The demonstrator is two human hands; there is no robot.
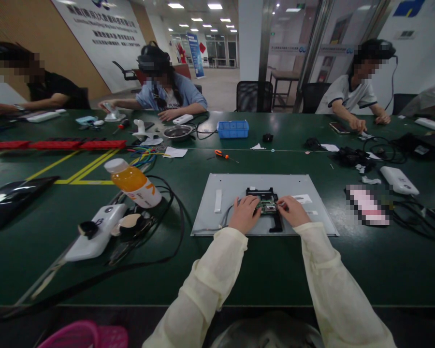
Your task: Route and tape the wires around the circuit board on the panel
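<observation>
A flat grey metal panel lies on the table in front of me. On its middle sits a black plastic bracket around a green circuit board. My left hand rests over the left side of the board, fingers stretched out and apart. At the board's right edge, my right hand has thumb and fingers pinched together; whatever is between them is too small to make out. A grey cable runs from under my left hand over the panel. White strips, one a label, lie on the panel.
Left of the panel stand an orange drink bottle, tilted in view, and a white device with black cables. Beyond are an orange-handled screwdriver and a blue basket. A phone lies right. Several people sit across the table.
</observation>
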